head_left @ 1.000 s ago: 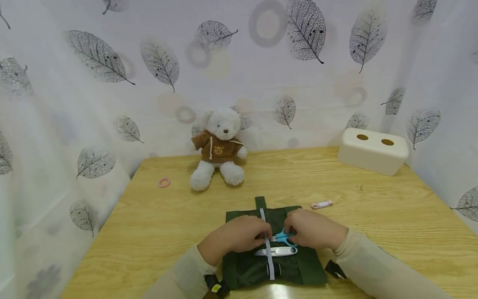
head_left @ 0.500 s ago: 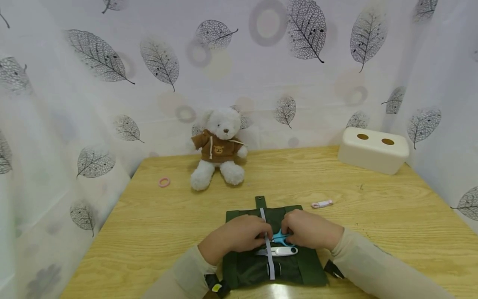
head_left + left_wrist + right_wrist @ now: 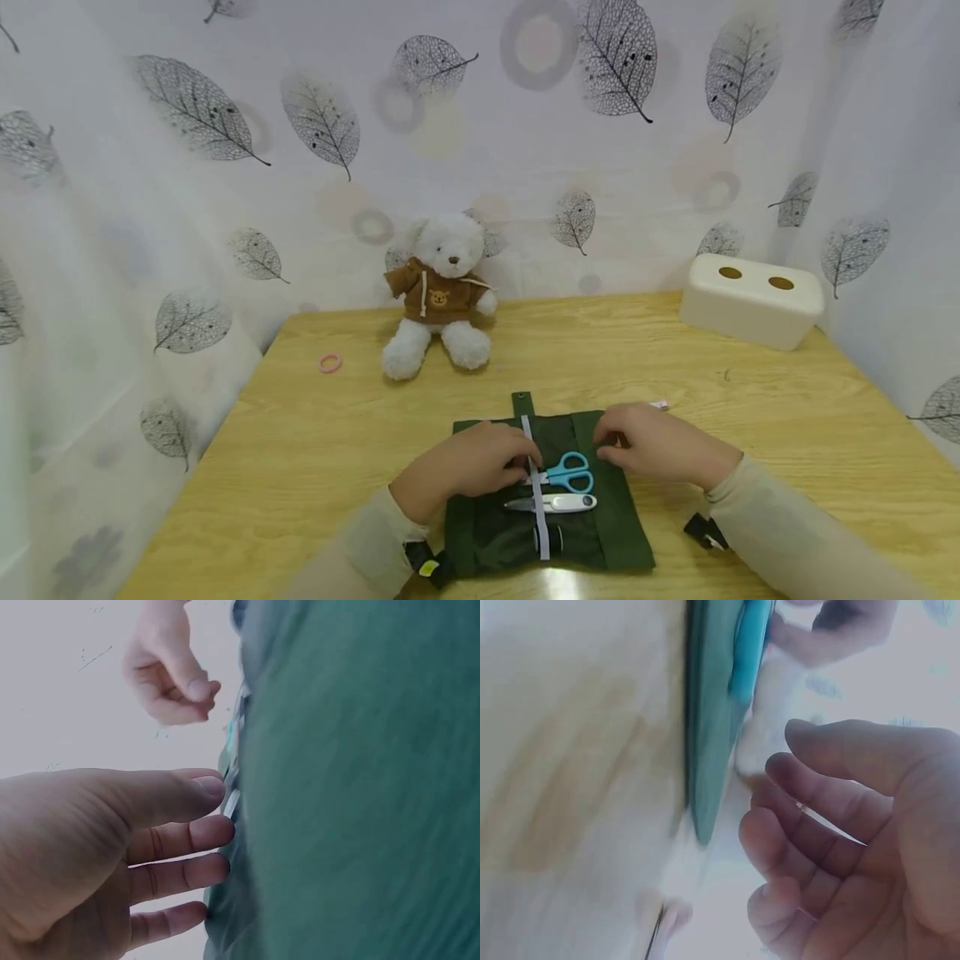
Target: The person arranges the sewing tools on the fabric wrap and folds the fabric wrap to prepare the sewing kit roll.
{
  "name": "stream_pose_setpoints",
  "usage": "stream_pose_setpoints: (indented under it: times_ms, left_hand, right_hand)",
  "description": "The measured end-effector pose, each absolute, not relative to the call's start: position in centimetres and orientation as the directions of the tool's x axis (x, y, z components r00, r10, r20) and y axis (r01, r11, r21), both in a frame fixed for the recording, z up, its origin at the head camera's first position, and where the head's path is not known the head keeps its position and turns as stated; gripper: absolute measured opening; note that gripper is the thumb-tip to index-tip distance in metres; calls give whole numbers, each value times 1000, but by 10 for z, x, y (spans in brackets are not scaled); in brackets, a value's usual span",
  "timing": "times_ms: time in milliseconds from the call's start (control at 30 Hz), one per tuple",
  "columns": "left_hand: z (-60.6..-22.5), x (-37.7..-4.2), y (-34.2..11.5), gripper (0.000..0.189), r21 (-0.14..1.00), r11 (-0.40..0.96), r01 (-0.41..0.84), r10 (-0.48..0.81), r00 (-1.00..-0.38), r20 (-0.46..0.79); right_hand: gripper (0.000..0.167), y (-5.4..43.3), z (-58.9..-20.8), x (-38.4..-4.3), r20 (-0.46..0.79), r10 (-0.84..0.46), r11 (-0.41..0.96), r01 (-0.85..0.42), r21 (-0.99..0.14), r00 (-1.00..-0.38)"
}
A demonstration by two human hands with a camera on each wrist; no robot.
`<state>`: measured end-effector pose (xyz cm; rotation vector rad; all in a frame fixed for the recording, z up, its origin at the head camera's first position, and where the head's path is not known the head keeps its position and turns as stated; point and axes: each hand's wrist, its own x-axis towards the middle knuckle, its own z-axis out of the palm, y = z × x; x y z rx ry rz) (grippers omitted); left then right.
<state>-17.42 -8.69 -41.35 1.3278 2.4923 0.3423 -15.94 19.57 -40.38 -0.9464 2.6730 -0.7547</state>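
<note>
A dark green fabric pouch lies spread flat, with a pale elastic strap running down its middle. Blue-handled scissors lie on it, their blades passing under the strap. Below them a white-handled cutter with a pointed blade and a dark round item sit under the same strap. My left hand reaches over the pouch, fingertips right at the strap; in the left wrist view its fingers are loosely extended. My right hand hovers at the pouch's right edge, fingers loosely bent and holding nothing.
A white teddy bear in a brown hoodie sits at the back of the wooden table. A pink ring lies to its left. At the back right stands a cream box with two holes. A small pink-and-white item is partly hidden behind my right hand.
My right hand has let go of the scissors and moved right, now partly covering the pink-and-white item. The scissors' handles are uncovered. My left hand has shifted slightly up at the strap.
</note>
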Motion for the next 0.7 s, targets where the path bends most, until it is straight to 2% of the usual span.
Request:
stream_pose_setpoints:
  times_ms: [167,300,467,700]
  left_hand:
    - [-412,-184,-90,23,312,550,775,833,-534,-143]
    - [-410,-193,-89,23,235,546,804,837,-531,-129]
    - [-410,-200,-82,28,174,544,821,837,-519,-173]
    - [-414,-203,-77,31,162,554,817,824,-510,-245]
  right_hand:
    - [6,221,-400,-167,18,-574,706,-507,-495,-818]
    - [7,234,-398,-175,19,-517,756,-467,-459,-856]
    - [8,249,-400,-184,24,-454,802,-420,-425,-891]
    - [26,264,-404,-192,-18,-440,822,-395,-410,-898]
